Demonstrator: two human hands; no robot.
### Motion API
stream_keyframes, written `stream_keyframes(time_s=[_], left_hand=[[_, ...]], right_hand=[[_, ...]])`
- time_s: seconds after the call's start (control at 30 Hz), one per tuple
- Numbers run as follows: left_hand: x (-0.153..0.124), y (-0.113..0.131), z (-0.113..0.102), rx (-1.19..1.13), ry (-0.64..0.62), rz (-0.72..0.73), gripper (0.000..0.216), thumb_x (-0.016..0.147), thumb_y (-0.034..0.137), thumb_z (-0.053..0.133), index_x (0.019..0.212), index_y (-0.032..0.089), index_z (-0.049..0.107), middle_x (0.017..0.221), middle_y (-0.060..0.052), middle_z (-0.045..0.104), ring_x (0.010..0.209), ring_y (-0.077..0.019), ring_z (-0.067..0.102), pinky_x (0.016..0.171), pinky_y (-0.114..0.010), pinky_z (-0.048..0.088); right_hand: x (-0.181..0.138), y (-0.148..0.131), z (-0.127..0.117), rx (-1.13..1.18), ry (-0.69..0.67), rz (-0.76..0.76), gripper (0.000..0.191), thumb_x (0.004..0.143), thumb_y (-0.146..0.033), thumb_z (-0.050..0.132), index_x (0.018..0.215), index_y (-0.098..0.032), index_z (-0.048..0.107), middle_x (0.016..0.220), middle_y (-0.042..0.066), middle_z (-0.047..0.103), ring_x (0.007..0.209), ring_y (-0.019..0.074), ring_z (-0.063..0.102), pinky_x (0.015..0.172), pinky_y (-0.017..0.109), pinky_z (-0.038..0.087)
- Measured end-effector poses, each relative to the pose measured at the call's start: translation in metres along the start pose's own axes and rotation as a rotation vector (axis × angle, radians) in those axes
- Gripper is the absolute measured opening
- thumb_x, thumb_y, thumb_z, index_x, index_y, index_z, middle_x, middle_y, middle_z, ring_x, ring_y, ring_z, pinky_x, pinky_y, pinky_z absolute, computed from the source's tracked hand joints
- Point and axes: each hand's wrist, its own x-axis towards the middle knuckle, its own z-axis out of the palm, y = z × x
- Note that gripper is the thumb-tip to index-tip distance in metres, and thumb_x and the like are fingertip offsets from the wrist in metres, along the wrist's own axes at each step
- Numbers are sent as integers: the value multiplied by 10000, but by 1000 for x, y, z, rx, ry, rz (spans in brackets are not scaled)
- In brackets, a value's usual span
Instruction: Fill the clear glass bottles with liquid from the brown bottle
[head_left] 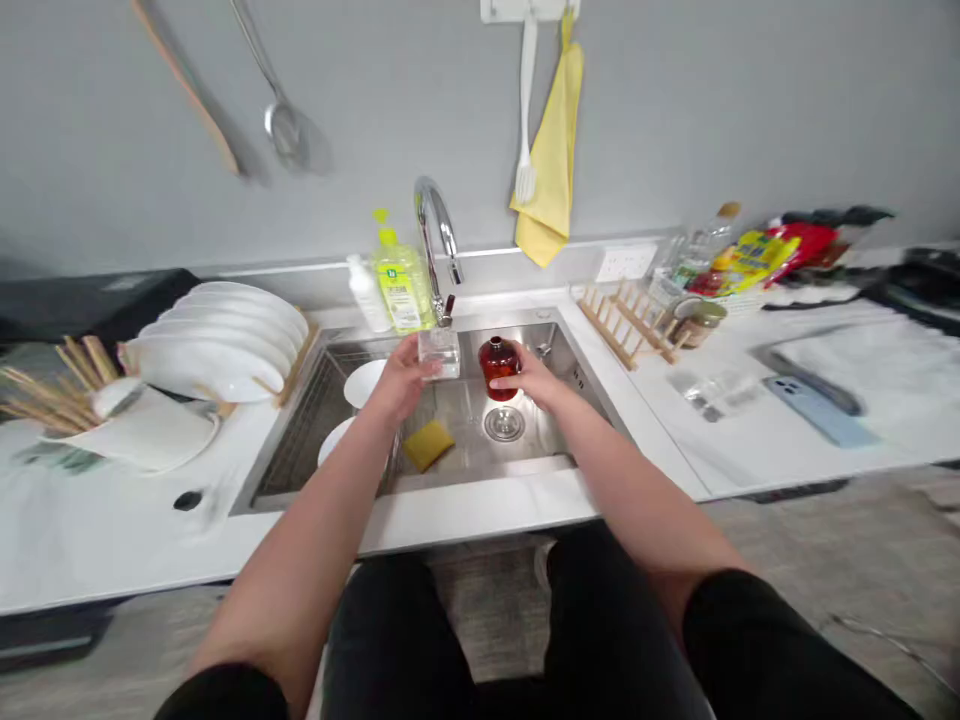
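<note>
My left hand (399,380) is closed round a clear square glass (439,352), held just under the spout of the curved tap (433,240). My right hand (534,378) grips a dark red glass jar (498,364) over the sink (525,468), above the round drain (504,424). The two vessels are side by side, a little apart. A yellow sponge (427,444) lies on the sink floor below my left wrist. White dishes (363,382) sit at the sink's left side, partly hidden by my left arm.
A rack of white plates (225,338) and a holder with chopsticks (75,384) stand on the left counter. Soap bottles (397,280) flank the tap. An empty wooden rack (624,322), jars, packets and a phone (822,410) lie to the right. A yellow cloth (550,160) hangs on the wall.
</note>
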Motion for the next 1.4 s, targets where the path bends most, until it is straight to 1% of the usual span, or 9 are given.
stream_keyframes(time_s=[0.17,0.23,0.37,0.47,0.67,0.77,0.93,1.13,1.4], left_hand=[[15,-21,-7,64,-23,-3,686,593,178,1059,1234,264,828,1249,-31,863,1108,-247,801,1017,-383,639],[15,-22,-8,84,-32,-10,684,608,185,1064,1243,264,824,1245,-31,861,1116,-256,803,1068,-420,636],[12,-22,-10,113,-65,-29,742,608,209,1082,1297,265,811,1271,-42,854,1119,-274,801,1077,-463,643],[12,-23,-14,141,-69,-7,777,583,218,1095,1295,263,789,1279,-44,843,1128,-274,791,1104,-485,638],[12,-29,-18,190,-70,-15,686,591,250,1104,1194,218,779,1197,-51,835,1071,-246,769,1046,-424,616],[10,-28,-18,198,-82,-21,701,598,242,1102,1214,230,769,1192,-44,828,1054,-246,765,1023,-422,612],[8,-27,-18,202,-125,-70,774,607,190,1088,1293,263,737,1207,-44,830,1095,-263,769,1019,-425,599],[6,-29,-18,221,-99,-82,785,586,179,1082,1294,260,755,1226,-51,817,1143,-286,752,1027,-441,594],[2,-27,-16,169,-106,-139,758,614,189,1076,1292,275,750,1264,-40,780,1116,-259,735,887,-365,607]], right_hand=[[3,14,-7,-45,-88,-21,935,603,-383,1091,1444,-285,695,1448,94,808,1390,410,737,1312,643,491],[3,13,-8,-68,-92,-23,928,633,-388,1082,1467,-295,687,1469,100,800,1397,417,735,1303,654,506],[4,12,-8,-160,-75,-48,933,675,-408,1061,1512,-284,669,1487,105,791,1405,425,731,1296,664,510],[6,15,-8,-215,-69,-76,946,672,-414,1056,1524,-267,671,1499,108,783,1417,426,723,1294,653,509],[8,21,-10,-273,-80,-92,896,678,-383,1053,1492,-279,695,1455,84,802,1361,401,751,1275,624,532],[6,18,-8,-289,-95,-104,889,686,-379,1056,1491,-277,694,1449,85,806,1336,396,763,1265,623,544],[5,13,-7,-351,-106,-110,854,709,-381,1047,1485,-279,704,1442,93,806,1342,400,757,1276,637,531],[6,16,-9,-408,-121,-89,872,695,-396,1041,1486,-256,703,1439,103,811,1321,396,769,1238,619,553],[5,16,-8,-435,-135,-68,833,691,-394,1050,1448,-270,726,1359,76,842,1271,393,780,1218,616,569]])
